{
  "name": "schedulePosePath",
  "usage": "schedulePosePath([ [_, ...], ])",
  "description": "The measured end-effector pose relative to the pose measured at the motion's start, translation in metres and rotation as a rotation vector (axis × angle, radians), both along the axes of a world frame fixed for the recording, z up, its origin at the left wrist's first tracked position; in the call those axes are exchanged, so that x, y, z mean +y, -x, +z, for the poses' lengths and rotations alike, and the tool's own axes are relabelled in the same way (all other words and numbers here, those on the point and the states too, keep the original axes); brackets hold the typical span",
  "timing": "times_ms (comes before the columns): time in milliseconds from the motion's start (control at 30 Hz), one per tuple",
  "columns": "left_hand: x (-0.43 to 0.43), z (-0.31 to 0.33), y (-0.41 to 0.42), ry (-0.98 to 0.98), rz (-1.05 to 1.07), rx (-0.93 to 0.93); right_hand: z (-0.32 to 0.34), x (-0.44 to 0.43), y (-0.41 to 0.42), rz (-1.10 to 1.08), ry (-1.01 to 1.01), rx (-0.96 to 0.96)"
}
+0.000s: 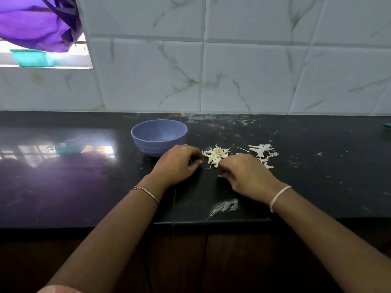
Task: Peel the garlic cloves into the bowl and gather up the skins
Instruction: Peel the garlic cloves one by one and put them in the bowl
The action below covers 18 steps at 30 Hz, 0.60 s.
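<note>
Black polished stone makes up the tabletop (84, 197), glossy enough to mirror a window on its left side. A chalky white smear (224, 206) lies close to its front edge.

Just beyond the smear we see both hands resting low on the stone. The left hand (179, 163) wears a thin metal bangle (146, 192) at the wrist. Its fingers are curled in toward the thumb, and we cannot tell whether they pinch anything. The right hand (247, 176) has a white thread (279, 196) tied round the wrist. Its fingers curl down at the near edge of the garlic skins (215, 155), where a pale scrap shows under them, but we cannot tell whether it is gripped.

The skins form a small, papery, cream-coloured heap between the two hands and just past the fingertips. The curled flakes fan outward, and the heap's long axis runs from near-left to far-right. A second, flatter scatter of skins (262, 151) lies beyond the right hand. It stretches left to right, with a tail trailing back toward us.

The bowl (158, 136) stands upright just beyond the left hand, left of the heap and apart from it. It is round, matte and lavender-blue, with ridges near its base.

Farthest off, white marbled tiles (232, 70) rise from the tabletop's back edge. A purple cloth (36, 24) hangs over a teal tub (31, 58) at the upper left.
</note>
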State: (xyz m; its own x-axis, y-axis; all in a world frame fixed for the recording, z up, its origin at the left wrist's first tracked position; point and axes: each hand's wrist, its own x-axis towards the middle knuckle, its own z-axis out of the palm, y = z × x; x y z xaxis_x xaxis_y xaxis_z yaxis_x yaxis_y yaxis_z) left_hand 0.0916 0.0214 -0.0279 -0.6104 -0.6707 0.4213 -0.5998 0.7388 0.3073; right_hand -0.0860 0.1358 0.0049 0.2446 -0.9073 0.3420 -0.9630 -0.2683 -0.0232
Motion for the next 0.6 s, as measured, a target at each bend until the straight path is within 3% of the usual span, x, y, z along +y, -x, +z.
schedulePosePath([
  [100, 0.0, 0.001, 0.001, -0.004, 0.002, -0.011, 0.006, -0.001, 0.005, 0.015, -0.045, 0.066],
  [267, 0.0, 0.003, 0.0, -0.011, 0.0, 0.006, 0.025, -0.014, 0.011, 0.043, 0.142, -0.194],
  [400, 0.003, 0.003, -0.001, -0.009, -0.055, 0.055, -0.008, -0.017, 0.004, -0.023, -0.065, -0.046],
  [467, 0.004, 0.004, 0.0, -0.017, -0.078, 0.109, -0.002, -0.028, 0.008, -0.032, -0.022, -0.291],
  [600, 0.008, 0.01, 0.005, -0.081, -0.088, 0.417, 0.011, -0.042, -0.002, -0.002, -0.058, -1.049],
])
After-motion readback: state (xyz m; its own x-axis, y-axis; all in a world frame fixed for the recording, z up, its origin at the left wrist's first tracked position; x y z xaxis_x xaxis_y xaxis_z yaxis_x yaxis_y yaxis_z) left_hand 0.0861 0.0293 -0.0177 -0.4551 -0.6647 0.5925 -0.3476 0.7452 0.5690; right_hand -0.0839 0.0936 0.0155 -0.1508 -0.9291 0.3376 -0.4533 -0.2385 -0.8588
